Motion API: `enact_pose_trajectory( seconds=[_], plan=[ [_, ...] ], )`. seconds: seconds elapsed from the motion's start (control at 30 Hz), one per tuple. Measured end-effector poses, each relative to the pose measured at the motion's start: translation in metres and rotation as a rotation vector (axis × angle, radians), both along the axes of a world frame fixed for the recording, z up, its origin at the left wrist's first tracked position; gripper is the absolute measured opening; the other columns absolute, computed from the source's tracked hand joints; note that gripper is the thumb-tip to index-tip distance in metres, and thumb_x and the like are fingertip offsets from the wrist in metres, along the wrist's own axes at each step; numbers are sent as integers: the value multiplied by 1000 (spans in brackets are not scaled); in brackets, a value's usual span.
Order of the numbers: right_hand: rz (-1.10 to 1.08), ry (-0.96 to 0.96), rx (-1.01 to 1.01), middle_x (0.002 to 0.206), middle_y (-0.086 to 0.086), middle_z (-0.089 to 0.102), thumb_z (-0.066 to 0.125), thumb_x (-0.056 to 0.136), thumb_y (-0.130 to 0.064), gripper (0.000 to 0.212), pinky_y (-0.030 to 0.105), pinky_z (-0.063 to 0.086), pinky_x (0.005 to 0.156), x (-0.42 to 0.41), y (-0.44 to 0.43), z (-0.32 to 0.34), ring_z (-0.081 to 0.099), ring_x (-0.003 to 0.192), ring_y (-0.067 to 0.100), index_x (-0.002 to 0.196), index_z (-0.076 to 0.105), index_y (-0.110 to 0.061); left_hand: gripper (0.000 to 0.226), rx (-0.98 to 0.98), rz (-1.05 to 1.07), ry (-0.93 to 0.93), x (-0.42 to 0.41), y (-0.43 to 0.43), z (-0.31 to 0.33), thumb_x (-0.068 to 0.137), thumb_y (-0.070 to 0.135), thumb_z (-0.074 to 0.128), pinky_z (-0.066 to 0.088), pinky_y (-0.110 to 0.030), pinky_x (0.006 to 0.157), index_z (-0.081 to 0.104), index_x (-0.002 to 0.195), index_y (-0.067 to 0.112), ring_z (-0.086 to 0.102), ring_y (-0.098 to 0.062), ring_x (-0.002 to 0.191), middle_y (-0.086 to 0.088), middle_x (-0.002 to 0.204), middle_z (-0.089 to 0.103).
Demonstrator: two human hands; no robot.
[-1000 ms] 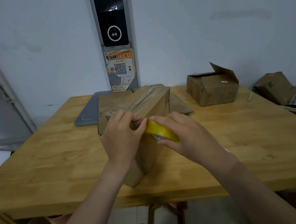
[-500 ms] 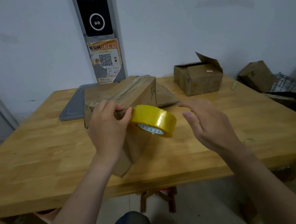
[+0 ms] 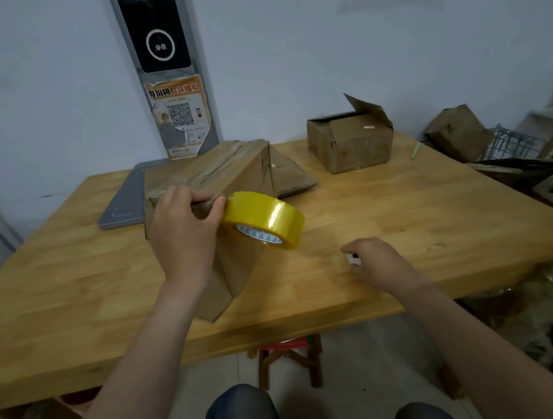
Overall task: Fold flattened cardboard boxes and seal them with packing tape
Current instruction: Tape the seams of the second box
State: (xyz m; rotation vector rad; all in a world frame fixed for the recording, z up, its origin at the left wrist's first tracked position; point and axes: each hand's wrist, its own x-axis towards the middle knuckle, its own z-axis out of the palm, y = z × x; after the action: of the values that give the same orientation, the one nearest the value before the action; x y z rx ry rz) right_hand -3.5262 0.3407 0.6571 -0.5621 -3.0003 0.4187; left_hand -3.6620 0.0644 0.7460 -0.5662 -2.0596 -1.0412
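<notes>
Yellow tape roll [image 3: 264, 220] hangs released; right hand [image 3: 380, 262] now pinches a small white object [image 3: 353, 259]. Left hand [image 3: 182, 232] grips the brown cardboard box [image 3: 241, 179]; cutting likely next.

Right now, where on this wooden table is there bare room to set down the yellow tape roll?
Widest: the wooden table's front left, between the grey flat board, the tall brown cardboard box and the near edge. Also right, between the small open cardboard box, your right hand and the edge. Crowded back middle: board, box and flattened cardboard.
</notes>
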Motion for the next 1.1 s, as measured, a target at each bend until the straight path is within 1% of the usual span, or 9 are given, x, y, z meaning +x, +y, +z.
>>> enact_pose_trajectory(
  seconds=[0.27, 0.37, 0.43, 0.6, 0.67, 0.8, 0.87, 0.97, 1.1],
  plan=[
    [100, 215, -177, 113, 0, 76, 65, 96, -12, 24, 34, 53, 87, 11, -12, 0, 68, 103, 20, 115, 76, -23, 18, 7, 2, -3, 0, 1, 1, 86, 32, 79, 42, -30, 64, 67, 86, 18, 60, -14, 85, 8, 90, 64],
    [142, 293, -293, 80, -4, 74, 65, 98, -17, 22, 38, 55, 72, 16, -15, 14, 68, 76, 13, 109, 76, -32, 18, 3, -4, -11, 2, 0, 3, 87, 32, 79, 41, -29, 64, 66, 86, 19, 60, -14, 84, 12, 89, 60],
    [145, 357, -317, 63, -3, 68, 63, 99, -15, 24, 31, 51, 58, 19, -20, 28, 64, 59, 12, 108, 75, -34, 18, -1, -4, -15, 2, -1, 3, 87, 32, 78, 40, -28, 64, 67, 86, 19, 60, -13, 84, 13, 89, 58],
    [98, 506, -399, 96, -19, 72, 68, 96, -29, 15, 14, 47, 63, 22, -34, 68, 64, 74, -6, 109, 75, -33, 18, -8, -4, -28, 2, -2, 3, 88, 34, 78, 41, -29, 63, 66, 86, 20, 58, -12, 83, 12, 89, 59],
    [96, 509, -416, 100, -15, 74, 64, 99, -31, 16, 17, 49, 63, 23, -36, 78, 68, 74, 0, 109, 76, -33, 18, -4, -8, -32, 2, -3, 3, 88, 35, 78, 40, -28, 62, 66, 86, 20, 58, -11, 83, 13, 88, 58],
    [116, 475, -393, 109, -8, 71, 58, 102, -31, 42, 31, 58, 71, 18, -41, 94, 71, 67, 8, 144, 54, -37, 17, 18, -31, -33, 2, -5, 3, 87, 33, 79, 40, -27, 63, 68, 86, 20, 59, -11, 82, 13, 87, 57],
    [130, 499, -404, 103, -7, 74, 57, 103, -31, 29, 36, 58, 68, 9, -46, 106, 68, 64, 8, 131, 61, -36, 17, 32, -55, -39, 3, -6, 3, 87, 33, 80, 42, -27, 65, 68, 86, 20, 59, -11, 83, 10, 89, 61],
    [168, 551, -335, 76, -3, 73, 55, 102, -25, 11, 29, 46, 62, -10, -59, 134, 64, 65, 5, 99, 65, -29, 18, 31, -58, -34, 3, -8, 3, 85, 34, 81, 37, -23, 64, 68, 84, 22, 60, -10, 83, 10, 89, 64],
    [251, 674, -360, 80, -9, 70, 53, 102, -23, 10, 21, 48, 67, -48, -84, 173, 67, 74, 1, 107, 62, -22, 20, 9, -23, 39, 1, -16, 0, 82, 36, 83, 34, -18, 57, 68, 80, 23, 61, -8, 80, 12, 87, 66]
  ],
)
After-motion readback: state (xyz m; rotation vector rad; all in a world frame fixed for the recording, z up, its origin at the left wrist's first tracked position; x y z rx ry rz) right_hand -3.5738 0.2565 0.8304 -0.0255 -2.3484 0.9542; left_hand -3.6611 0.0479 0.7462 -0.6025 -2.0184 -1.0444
